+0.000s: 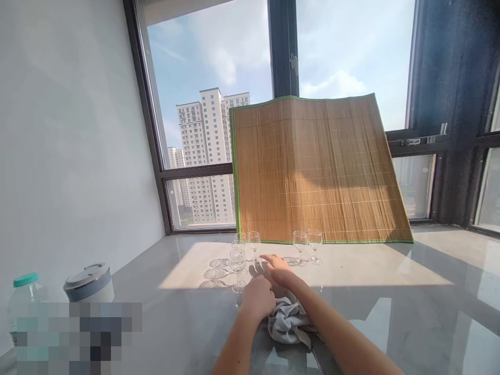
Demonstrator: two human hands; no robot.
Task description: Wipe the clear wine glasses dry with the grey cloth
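My left hand [258, 298] is curled shut beside a crumpled grey cloth [288, 320]; whatever its fingers hold is hidden. Just ahead of it stands a clear stemmed glass [237, 260], upright. My right hand [278, 268] reaches past the cloth with fingers stretched to the left. Its fingertips are close to the stem of another stemmed glass [253, 240]; whether they touch I cannot tell. One more glass [239, 237] stands behind the front one. To the right of my hands, two similar glasses [300, 240] [314, 238] stand side by side.
A bamboo mat [320, 172] with green edging leans against the window behind the glasses. At the left are a lidded cup [89, 284] and a clear bottle with a green cap [25, 279]. Sunlight falls across the glossy grey surface [375, 268]. A blurred patch covers the lower left.
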